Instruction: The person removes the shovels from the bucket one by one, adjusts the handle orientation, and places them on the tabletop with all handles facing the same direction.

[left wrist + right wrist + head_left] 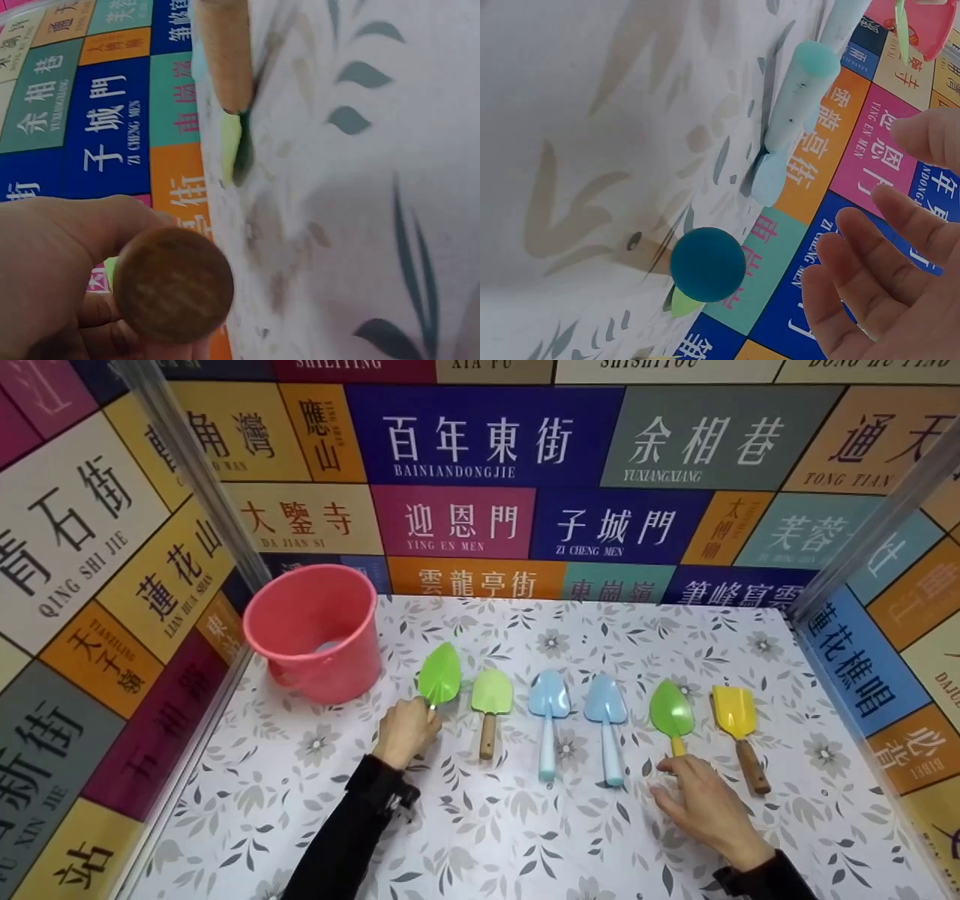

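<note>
My left hand (407, 731) grips the wooden handle (174, 285) of a bright green, leaf-shaped garden trowel (440, 673); the handle's round end faces the left wrist camera. My right hand (705, 807), fingers spread and loosely bent, is over the lower handle of a second green pointed trowel (671, 708) with a yellow handle. That handle's teal end (707, 264) shows apart from the fingers in the right wrist view. Between the hands lie a light green trowel (492, 692) with a wooden handle and two light blue trowels (550, 694) (604, 699).
A pink bucket (330, 660) stands at the back left, with something pale inside. A yellow square-ended shovel (735, 711) with a wooden handle lies at the right. The leaf-patterned tabletop (525, 840) is bounded by panels of colourful street-name signs (480, 435).
</note>
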